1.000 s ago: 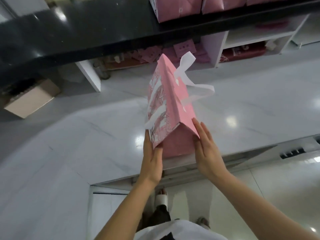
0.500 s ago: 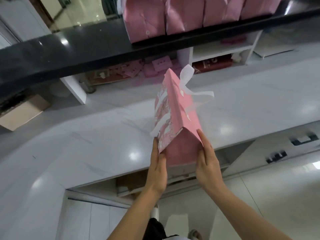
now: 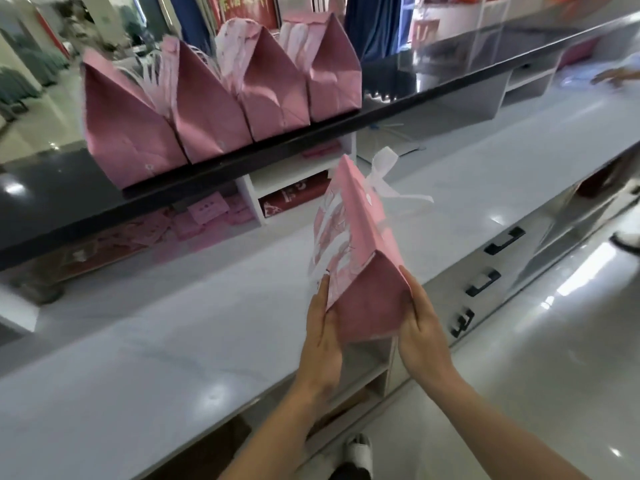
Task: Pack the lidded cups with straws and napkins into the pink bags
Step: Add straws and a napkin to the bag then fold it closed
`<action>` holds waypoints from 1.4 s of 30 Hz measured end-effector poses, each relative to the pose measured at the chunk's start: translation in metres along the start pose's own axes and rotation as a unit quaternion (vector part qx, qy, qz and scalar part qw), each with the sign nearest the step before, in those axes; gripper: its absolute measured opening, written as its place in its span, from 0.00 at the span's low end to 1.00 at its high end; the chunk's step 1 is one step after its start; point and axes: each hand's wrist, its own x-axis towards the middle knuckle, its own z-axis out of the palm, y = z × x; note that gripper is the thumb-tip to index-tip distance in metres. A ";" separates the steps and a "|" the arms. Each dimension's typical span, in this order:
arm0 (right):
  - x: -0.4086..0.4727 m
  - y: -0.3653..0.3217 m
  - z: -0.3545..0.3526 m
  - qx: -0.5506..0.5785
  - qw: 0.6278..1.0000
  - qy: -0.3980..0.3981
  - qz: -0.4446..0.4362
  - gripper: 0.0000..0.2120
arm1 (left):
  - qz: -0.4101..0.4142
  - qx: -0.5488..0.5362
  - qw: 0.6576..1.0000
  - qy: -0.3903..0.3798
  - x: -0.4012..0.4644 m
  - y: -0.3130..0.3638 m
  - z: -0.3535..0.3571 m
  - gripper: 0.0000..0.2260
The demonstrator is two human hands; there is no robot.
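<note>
A: Hands?

B: Left hand lies flat on the left face of the bag, fingers straight. Right hand is flat on the right edge, fingers straight too. No pinch, no curl: the bag is squeezed between two palms.

A: Where's the bag?

B: At the near edge of the white counter, leaning away from the person, top folded shut, white ribbon handles sticking out at the top. Can't tell whether its base touches the counter or hangs just above it. No cups, straws or napkins visible, so what's inside is unknown.

A: Step?

B: My guess: moving a closed bag up to the row of four pink bags on the black shelf behind the counter. There looks to be free shelf to the right of the row.

A: How to do it well?

B: Keep it upright, since there is probably a lidded drink inside. Palm pressure low on the sides, or slide one hand under the base. Don't crush the paper walls. Set it flush beside the last bag, handles clear.

A: Any text?

B: Red sign at the top carries large pale characters, too blurred to read. Red box under the shelf has a white mark, unreadable. Bag print is a white pattern with no legible brand. Pink cards under the shelf: nothing readable.
</note>
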 end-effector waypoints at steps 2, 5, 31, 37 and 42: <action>0.025 -0.008 -0.017 0.019 1.000 0.009 -0.019 0.22 | 0.024 0.035 0.999 -0.015 0.025 0.014 0.010 0.20; 0.072 -0.017 -0.043 0.025 0.999 0.024 -0.030 0.22 | 0.056 0.030 0.997 -0.037 0.070 0.039 0.028 0.20; 0.517 -0.064 -0.155 0.023 0.996 -0.063 -0.052 0.19 | 0.087 -0.066 0.993 0.044 0.443 0.163 0.177 0.24; 0.600 -0.066 -0.152 -0.006 0.978 -0.183 -0.103 0.24 | 0.084 -0.064 0.981 0.161 0.496 0.166 0.191 0.25; 0.621 -0.045 -0.146 -0.099 0.936 -0.184 -0.283 0.46 | 0.116 -0.025 0.951 0.284 0.512 0.157 0.200 0.24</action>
